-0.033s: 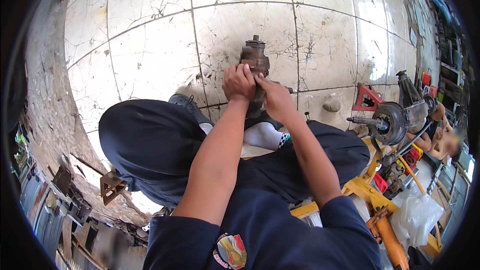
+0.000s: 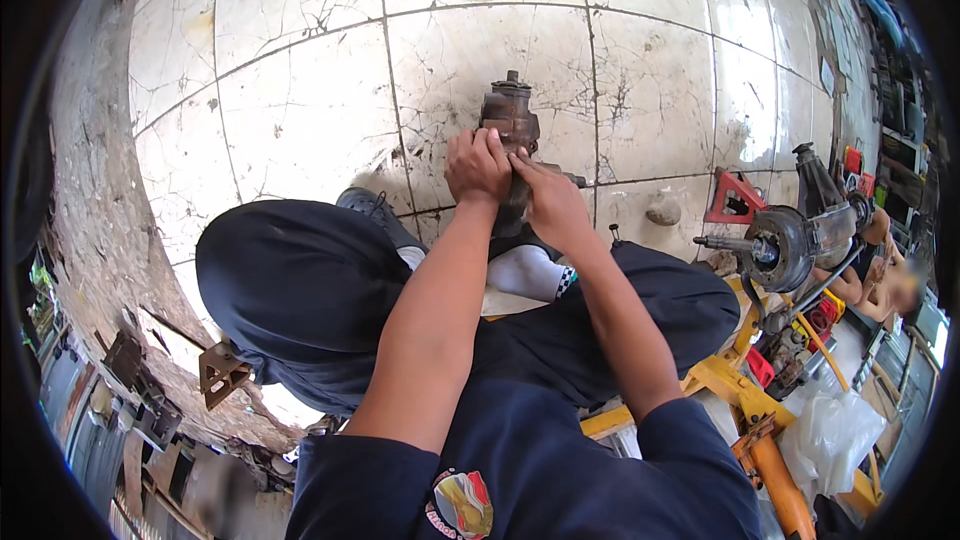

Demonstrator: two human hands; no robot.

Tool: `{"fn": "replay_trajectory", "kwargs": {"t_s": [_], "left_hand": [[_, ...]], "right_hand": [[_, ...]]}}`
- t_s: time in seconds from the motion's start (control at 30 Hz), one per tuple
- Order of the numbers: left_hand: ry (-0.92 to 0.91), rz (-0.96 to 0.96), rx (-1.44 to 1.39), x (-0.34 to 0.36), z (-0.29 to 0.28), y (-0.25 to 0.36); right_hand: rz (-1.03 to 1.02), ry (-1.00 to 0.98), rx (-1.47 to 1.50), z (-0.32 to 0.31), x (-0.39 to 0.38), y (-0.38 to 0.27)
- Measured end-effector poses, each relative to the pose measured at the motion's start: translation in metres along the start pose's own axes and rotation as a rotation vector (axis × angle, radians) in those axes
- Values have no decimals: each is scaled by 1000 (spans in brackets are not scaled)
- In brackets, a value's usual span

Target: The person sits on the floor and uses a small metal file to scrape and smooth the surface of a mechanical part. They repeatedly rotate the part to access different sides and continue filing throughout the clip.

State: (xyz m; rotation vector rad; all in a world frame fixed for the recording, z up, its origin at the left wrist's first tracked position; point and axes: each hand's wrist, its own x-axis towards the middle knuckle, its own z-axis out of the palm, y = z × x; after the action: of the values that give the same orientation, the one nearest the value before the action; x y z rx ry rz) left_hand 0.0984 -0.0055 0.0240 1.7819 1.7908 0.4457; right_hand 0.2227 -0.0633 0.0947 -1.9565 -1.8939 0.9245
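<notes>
A rusty brown metal gearbox [image 2: 512,112], like a steering gearbox, is on the tiled floor between my feet. A short splined shaft sticks out of its far end, and a stub points out to the right. Wrapped over the left side of its housing is my left hand [image 2: 478,166], fingers bent. My right hand [image 2: 556,202] grips the right side, its forefinger and thumb close to the left hand's fingers. Both hands cover the middle of the gearbox, and its near end lies partly in shadow below them.
To the right are a stone [image 2: 663,209], a red jack stand [image 2: 735,197] and a large axle assembly [image 2: 800,240]. Yellow lifting equipment [image 2: 735,385] and a clear plastic bag [image 2: 835,437] lie beside my right leg. Another person [image 2: 885,275] is at the far right. A rusty bracket [image 2: 222,375] stands left.
</notes>
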Motion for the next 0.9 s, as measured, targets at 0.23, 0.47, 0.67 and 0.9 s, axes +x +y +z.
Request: {"fn": "replay_trajectory", "kwargs": {"t_s": [0.23, 0.47, 0.67, 0.9], "left_hand": [[11, 20, -15, -5, 5, -5], [17, 43, -41, -5, 6, -2], [59, 17, -63, -6, 7, -5], [57, 42, -49, -9, 5, -8]], "right_hand": [[126, -10, -35, 8, -11, -15], [164, 142, -12, 26, 1, -5], [312, 16, 78, 15, -37, -35], [286, -23, 45, 18, -57, -28]]}}
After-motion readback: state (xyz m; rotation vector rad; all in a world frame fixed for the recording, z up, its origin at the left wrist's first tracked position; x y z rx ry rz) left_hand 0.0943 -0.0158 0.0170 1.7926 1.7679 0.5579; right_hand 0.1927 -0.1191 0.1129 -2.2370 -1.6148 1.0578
